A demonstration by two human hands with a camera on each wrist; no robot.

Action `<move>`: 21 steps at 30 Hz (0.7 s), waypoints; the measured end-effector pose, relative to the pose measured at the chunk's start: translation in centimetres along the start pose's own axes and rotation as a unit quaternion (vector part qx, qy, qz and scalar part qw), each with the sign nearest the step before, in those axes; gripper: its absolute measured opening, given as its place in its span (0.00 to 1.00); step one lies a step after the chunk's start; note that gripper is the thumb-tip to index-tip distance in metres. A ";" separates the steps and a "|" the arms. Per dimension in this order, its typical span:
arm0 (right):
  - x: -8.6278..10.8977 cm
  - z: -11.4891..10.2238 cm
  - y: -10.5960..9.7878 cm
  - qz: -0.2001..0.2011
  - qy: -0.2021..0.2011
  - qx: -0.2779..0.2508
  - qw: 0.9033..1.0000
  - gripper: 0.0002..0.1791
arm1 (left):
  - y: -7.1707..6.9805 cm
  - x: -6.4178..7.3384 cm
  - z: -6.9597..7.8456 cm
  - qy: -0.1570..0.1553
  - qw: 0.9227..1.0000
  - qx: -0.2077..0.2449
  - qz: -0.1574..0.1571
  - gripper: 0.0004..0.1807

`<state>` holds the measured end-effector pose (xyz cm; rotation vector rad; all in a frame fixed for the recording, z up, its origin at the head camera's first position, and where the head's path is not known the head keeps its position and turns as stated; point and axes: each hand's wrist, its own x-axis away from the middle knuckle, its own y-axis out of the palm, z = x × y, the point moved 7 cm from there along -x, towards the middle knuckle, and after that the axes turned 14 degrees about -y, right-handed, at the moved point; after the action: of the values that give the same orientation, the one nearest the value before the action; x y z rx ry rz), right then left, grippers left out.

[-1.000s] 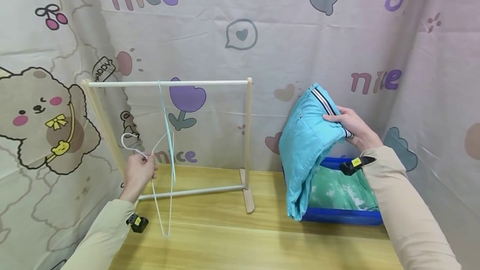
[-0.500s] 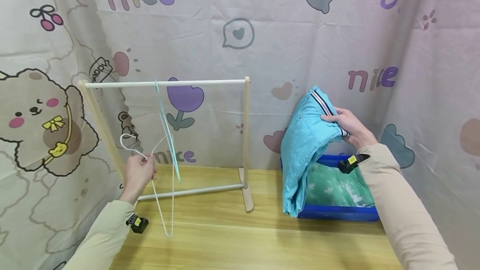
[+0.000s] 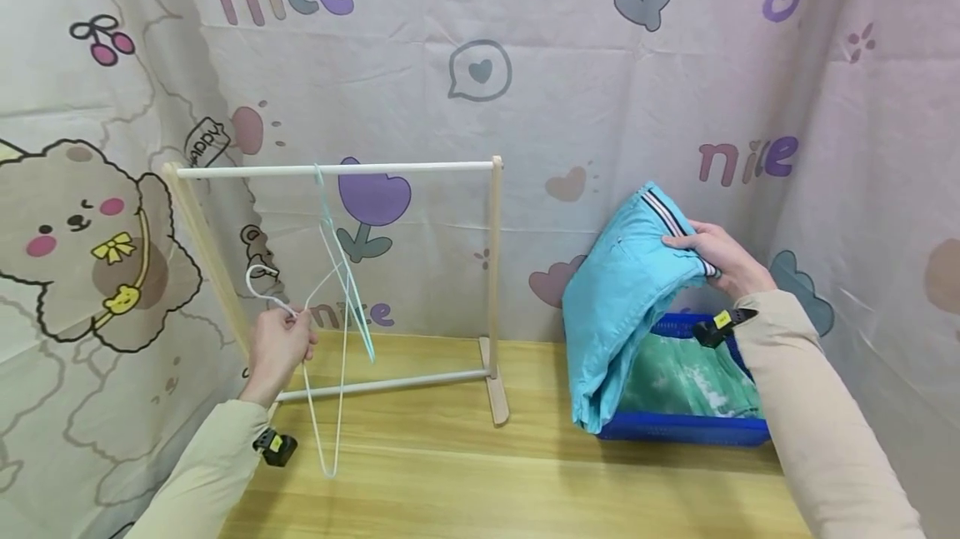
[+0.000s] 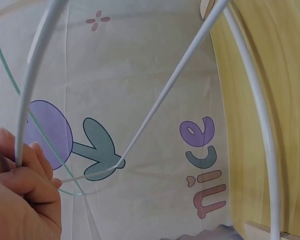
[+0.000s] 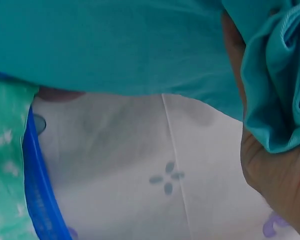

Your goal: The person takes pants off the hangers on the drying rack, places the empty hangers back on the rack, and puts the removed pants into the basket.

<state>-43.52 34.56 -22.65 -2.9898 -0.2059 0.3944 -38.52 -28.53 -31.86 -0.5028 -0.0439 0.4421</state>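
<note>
My left hand point(image 3: 277, 347) grips a white wire hanger point(image 4: 166, 90) just below its hook. The hanger's body dangles low in front of the rack, seen nearly edge-on in the head view. On the right, my right hand point(image 3: 720, 260) pinches light-blue pants point(image 3: 622, 289) by the striped waistband, thumb on the near side. They droop folded over the left part of a blue basket point(image 3: 682, 429). In the right wrist view the blue cloth point(image 5: 115, 50) covers most of the fingers. Inside the basket lies a green-and-white cloth point(image 3: 690, 381).
A small rack with a white top bar point(image 3: 420, 167) and wooden posts stands at the back left. One pale teal hanger point(image 3: 325, 206) hangs from it, behind the held one. The wooden table point(image 3: 465, 489) meets a patterned curtain point(image 3: 420, 89) at the back.
The teal hanger on the bar has swung, its lower end moving right. My right hand and the pants have shifted slightly right and down. My left hand stays nearly still.
</note>
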 end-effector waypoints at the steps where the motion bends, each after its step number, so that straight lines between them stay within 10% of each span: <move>1: 0.4 0.3 -0.5 0.003 0.006 0.009 1.000 0.42 | 0.0 0.0 0.0 0.000 1.000 0.002 -0.002 0.22; 15: 3.1 3.3 -6.2 -0.045 0.071 0.191 0.978 0.44 | 0.0 0.1 0.2 -0.003 1.000 0.013 0.006 0.20; 21: 3.8 4.8 -7.4 -0.086 0.092 0.314 0.941 0.42 | 0.2 0.0 -0.1 -0.007 1.000 0.015 0.003 0.20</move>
<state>-42.03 42.91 -27.22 -2.3376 -0.2612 0.1229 -38.57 -28.43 -32.05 -0.4701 -0.0483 0.4510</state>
